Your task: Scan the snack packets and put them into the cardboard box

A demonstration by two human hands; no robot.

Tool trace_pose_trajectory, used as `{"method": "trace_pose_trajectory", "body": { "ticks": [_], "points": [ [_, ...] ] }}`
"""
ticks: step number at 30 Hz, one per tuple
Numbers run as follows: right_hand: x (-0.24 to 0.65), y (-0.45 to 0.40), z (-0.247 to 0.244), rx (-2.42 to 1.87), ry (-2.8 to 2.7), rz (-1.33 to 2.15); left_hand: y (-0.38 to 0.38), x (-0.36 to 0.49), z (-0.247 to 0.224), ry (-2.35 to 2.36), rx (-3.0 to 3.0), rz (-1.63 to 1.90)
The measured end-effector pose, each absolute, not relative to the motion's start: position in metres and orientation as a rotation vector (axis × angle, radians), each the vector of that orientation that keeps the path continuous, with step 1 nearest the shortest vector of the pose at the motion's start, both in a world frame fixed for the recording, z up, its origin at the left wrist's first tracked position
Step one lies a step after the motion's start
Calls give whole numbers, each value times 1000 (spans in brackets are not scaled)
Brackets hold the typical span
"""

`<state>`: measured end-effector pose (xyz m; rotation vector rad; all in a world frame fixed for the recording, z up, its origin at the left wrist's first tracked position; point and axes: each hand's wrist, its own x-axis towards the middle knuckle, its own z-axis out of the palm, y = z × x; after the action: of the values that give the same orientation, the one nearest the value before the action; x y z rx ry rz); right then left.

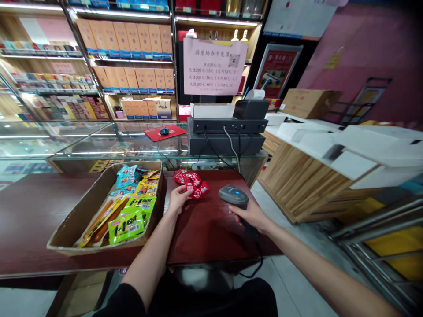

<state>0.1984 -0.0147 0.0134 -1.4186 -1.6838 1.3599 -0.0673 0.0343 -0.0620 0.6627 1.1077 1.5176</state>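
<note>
Some red packets lie right against the left fingers.

A glossy reddish-brown counter carries the things: shiny red packets lie straight ahead at twelve o'clock, near the far edge, and an open cardboard box stands toward ten o'clock.

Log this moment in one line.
left hand: touching red packet | right hand: holding scanner | box: snacks inside
</note>
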Motion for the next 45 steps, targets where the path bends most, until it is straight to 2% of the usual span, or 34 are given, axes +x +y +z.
{"method": "trace_pose_trajectory", "body": {
  "ticks": [22,26,29,33,37,41,45],
  "points": [
    [196,-16,9,-1443,-1783,1355,28,-61,-51,1121,707,1523],
    [201,-13,11,-1481,-1807,1317,19,-52,-31,1159,797,1608],
    [201,-8,16,-1476,-1823,1297,6,-58,0,1135,921,1675],
    [194,2,18,-1498,-1850,1363,-24,-103,53,1133,1072,1732],
    [179,13,13,-1445,-1905,1440,-65,-181,87,1346,1112,1805],
    [158,18,11,-1382,-1967,1519,-109,-254,88,1615,1016,1903],
    [135,18,14,-1378,-2025,1534,-139,-295,65,1822,903,1966]
  ]
}}
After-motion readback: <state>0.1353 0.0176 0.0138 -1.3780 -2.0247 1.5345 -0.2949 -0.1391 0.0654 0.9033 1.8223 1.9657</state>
